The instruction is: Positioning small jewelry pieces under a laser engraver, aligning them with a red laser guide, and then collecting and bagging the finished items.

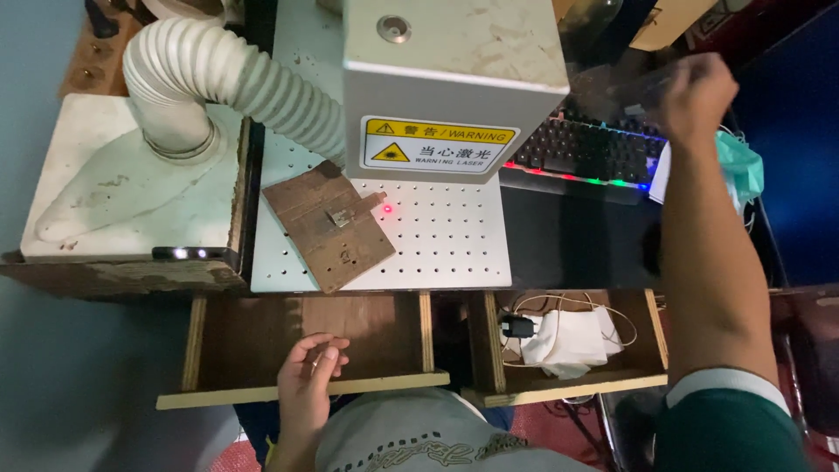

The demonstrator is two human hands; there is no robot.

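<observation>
My left hand (308, 378) hovers at the front edge of an open, bare wooden drawer (262, 336), fingertips pinched together; I see nothing clearly between them. My right hand (696, 87) reaches far up and right, above a backlit keyboard (581, 150). It is blurred and closed on what looks like a clear plastic piece (616, 86). On the white perforated plate (441, 245) lies a wooden board (308, 229) with a small metal piece (339, 217) on it. A red light dot (387, 208) shines just right of the board, under the grey machine head (454, 70).
A white ribbed hose (245, 79) runs from the left stand to the machine. The second open drawer (651, 336) holds white cloth (568, 341) and cables. A teal face mask (739, 166) lies at the right, and a dark phone (194, 253) sits on the left ledge.
</observation>
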